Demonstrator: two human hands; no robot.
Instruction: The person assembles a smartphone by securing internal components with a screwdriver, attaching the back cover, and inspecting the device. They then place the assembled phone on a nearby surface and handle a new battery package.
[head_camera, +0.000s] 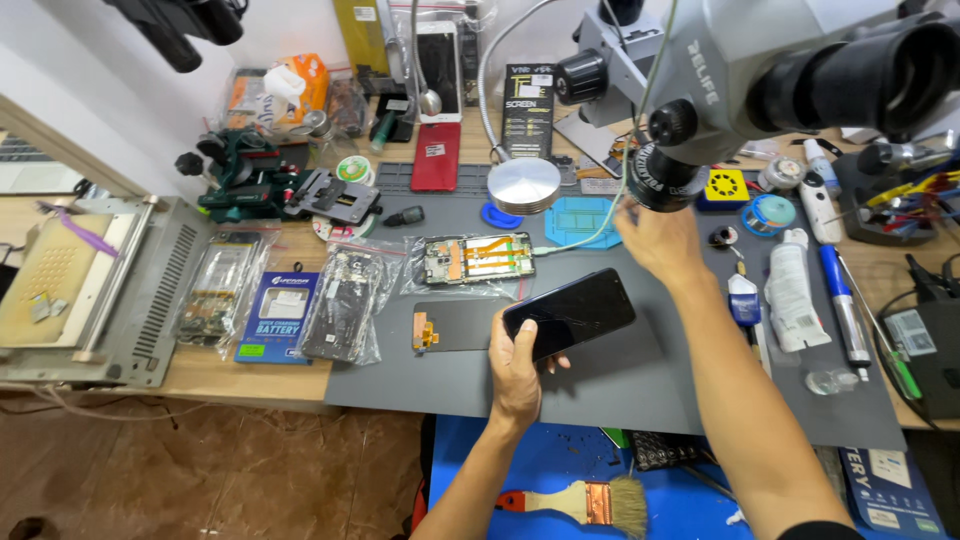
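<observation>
Bench (250, 385): wooden, with a grey work mat (620, 385) covering its middle and right part. Microscope (740, 70), grey, hangs over the far right of the mat, its lens ring just above the right hand.

Phone (570, 313): black slab with a dark, glossy screen and fine cracks visible across the glass. It is held tilted above the near middle of the mat, with its right end raised.

Opened phone body (478, 258): lies flat on the mat just beyond the held phone, with circuit board and orange flex strips exposed. Dark display panel (455, 325) with an orange flex tab lies flat to the left of the held phone.

Left hand (518, 370): grip closed on the phone's near-left end, thumb on the screen face, fingers wrapped behind.

Right hand (655, 235): reached far to the microscope's lens ring, fingers curled up at it; whether this grip is closed or loose, cannot tell.
</observation>
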